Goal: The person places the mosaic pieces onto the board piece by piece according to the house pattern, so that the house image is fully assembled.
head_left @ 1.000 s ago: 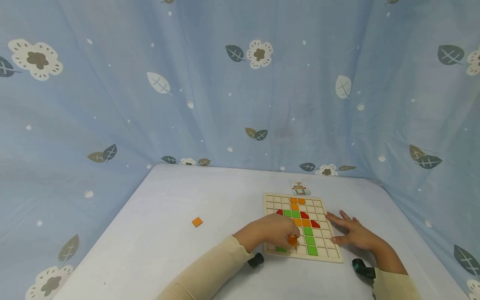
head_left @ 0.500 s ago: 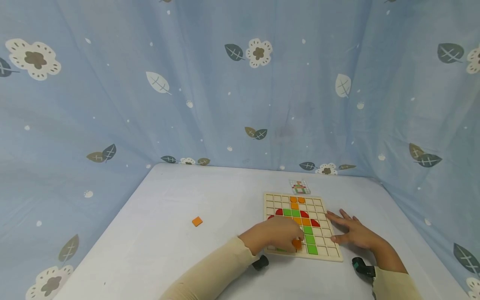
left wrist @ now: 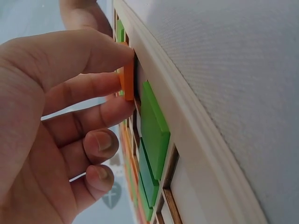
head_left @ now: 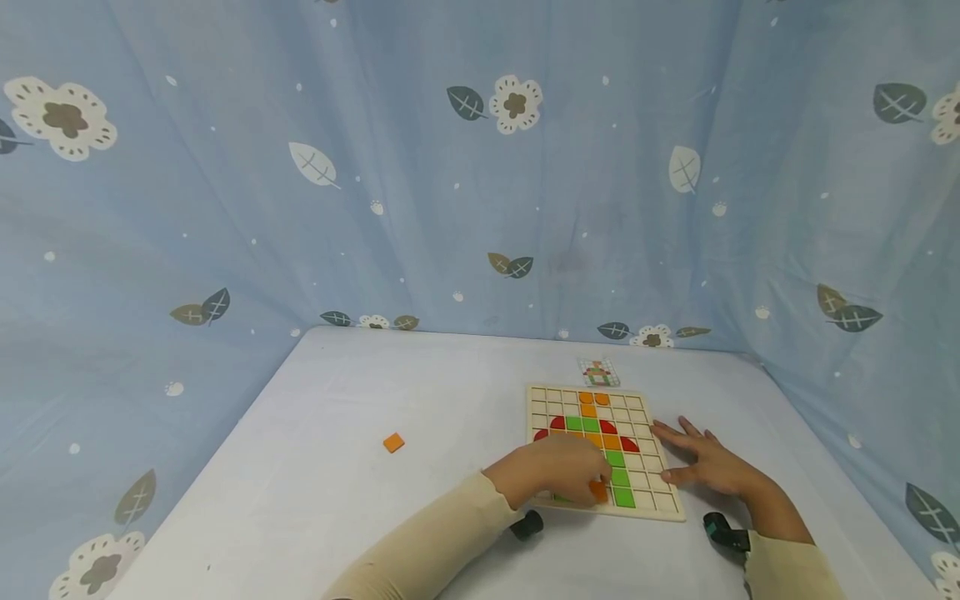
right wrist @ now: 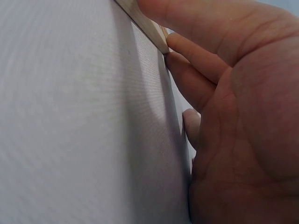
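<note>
A pale wooden grid board (head_left: pixel 663 504) lies on the white table. Green, orange and red pieces fill some of its cells, among them a green square tile (head_left: pixel 624 497) near the front edge. My left hand (head_left: pixel 568 468) is over the front part of the board and pinches an orange tile (left wrist: pixel 128 79) between thumb and fingertips. In the left wrist view that tile is right at a cell, beside a raised green tile (left wrist: pixel 156 133). My right hand (head_left: pixel 708 467) rests with fingers spread along the board's right edge, thumb and fingertips at its side.
One loose orange square (head_left: pixel 393 442) lies on the table left of the board. Behind the board is a small pattern card (head_left: pixel 598 372) with a coloured figure on a grid. A blue curtain (head_left: pixel 420 183) with leaves and flowers surrounds the table.
My left hand has shifted slightly right across the board with the orange tile, uncovering red pieces at the left. The right hand has stayed at the board's edge.
</note>
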The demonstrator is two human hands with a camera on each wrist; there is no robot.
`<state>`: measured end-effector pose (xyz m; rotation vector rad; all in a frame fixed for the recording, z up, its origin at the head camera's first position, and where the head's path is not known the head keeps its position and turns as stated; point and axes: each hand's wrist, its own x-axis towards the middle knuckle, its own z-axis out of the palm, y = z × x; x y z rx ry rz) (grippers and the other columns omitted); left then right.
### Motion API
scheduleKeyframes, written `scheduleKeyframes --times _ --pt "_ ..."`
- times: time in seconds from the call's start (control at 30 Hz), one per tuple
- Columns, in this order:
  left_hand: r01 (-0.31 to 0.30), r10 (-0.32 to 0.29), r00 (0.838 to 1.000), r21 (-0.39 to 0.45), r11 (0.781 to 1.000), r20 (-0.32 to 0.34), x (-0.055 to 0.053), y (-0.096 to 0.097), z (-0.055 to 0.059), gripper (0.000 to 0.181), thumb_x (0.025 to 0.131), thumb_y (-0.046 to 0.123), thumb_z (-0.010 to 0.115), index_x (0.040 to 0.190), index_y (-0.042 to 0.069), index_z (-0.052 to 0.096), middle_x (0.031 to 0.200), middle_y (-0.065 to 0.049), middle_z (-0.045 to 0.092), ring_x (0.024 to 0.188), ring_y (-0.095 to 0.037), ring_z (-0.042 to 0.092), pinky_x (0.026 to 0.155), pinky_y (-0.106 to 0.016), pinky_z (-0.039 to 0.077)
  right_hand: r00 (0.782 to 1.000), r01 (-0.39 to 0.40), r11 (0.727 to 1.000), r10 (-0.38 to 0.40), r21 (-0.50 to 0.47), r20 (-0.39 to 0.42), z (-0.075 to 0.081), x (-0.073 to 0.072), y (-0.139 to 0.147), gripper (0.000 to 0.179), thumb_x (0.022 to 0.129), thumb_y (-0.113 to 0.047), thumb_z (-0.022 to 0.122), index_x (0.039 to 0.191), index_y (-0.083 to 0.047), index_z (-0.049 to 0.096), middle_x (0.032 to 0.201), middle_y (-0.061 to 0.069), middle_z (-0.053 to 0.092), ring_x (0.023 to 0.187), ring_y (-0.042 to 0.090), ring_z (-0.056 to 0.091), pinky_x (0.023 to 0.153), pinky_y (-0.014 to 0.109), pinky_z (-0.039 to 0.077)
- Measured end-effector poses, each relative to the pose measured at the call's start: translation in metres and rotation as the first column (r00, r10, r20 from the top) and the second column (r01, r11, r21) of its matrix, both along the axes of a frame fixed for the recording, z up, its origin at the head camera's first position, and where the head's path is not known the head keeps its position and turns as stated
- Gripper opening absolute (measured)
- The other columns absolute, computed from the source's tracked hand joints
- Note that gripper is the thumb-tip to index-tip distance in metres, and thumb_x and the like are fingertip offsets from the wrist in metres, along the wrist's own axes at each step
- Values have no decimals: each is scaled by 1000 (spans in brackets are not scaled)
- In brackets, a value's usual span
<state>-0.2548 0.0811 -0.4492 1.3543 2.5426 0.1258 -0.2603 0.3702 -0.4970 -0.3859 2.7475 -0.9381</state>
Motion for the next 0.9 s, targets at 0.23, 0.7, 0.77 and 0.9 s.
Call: scheduleKeyframes --times 0.23,0.7,0.77,0.9 --pt "12 -11 1000 -8 1000 29 -1 3 -1 22 87 30 73 109 32 73 87 20 58 79 -1 51 75 -17 42 1000 -4 1000 4 5 -3 -1 0 0 90 73 -39 81 146 -2 42 152 25 27 140 52 -4 103 68 -13" --pt "41 -41 999 0 999 20 -3 4 -3 22 86 30 75 108 32 73 82 18 56 76 -2 50 71 -15 41 1000 14 1000 -14 17 8 -2 -2 1 90 72 -40 82 146 -4 43 153 24 26 140 52 -4 103 68 -13" --pt "44 -44 999 -3 999 18 -3 3 -2 23 86 30 75 109 32 73 82 18 56 76 -2 50 70 -15 41 1000 14 1000 -14 18 5 -2 -2 1 90 72 -40 82 145 -4 43 153 24 27 140 52 -4 103 68 -12" --pt "49 -49 999 -5 999 20 -2 3 -1 24 87 31 75 110 31 73 84 18 57 77 -2 51 71 -15 42 1000 14 1000 -14 24 -7 -2 -2 1 90 71 -41 82 145 -5 45 152 24 28 140 53 -2 103 68 -11"
